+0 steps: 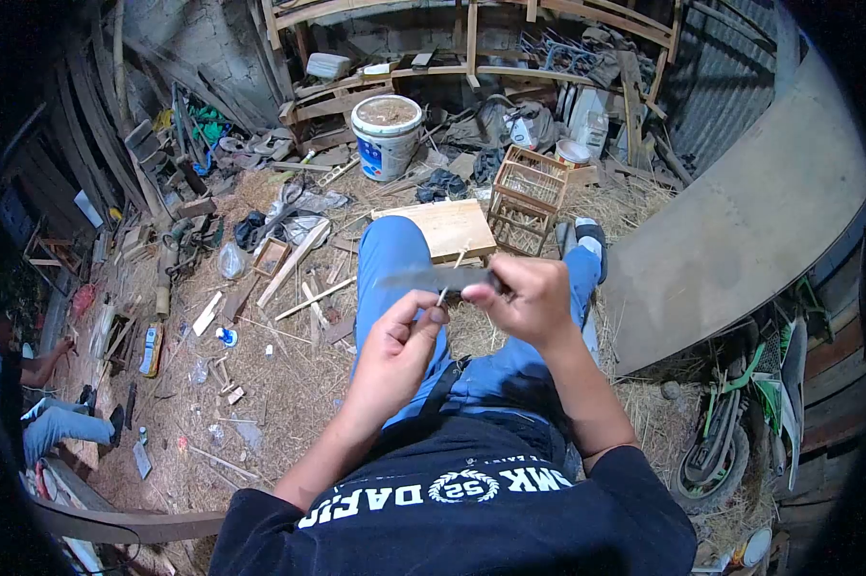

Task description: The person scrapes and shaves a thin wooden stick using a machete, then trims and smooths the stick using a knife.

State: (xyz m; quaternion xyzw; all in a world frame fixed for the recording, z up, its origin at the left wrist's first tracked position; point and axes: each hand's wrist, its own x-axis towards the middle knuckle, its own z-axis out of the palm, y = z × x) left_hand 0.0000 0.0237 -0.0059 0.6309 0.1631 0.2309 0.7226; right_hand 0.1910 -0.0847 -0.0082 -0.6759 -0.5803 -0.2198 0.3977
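Above my lap, my right hand [524, 293] is closed round the dark handle of a knife [428, 279], whose blade points left and is blurred. The fingers of my left hand [409, 341] pinch a thin pale stick [462, 255] that runs upward, crossing the blade. Blade and stick meet between the two hands, just above my left fingertips. Beyond my knees, a light wooden board [444, 228] lies on the straw-covered ground.
A small wooden rack [527, 197] stands beyond my knees, with a white bucket [387, 144] behind it to the left. A large curved sheet [740, 211] leans at the right above a bicycle [730, 432]. Another person [63, 427] sits at the far left.
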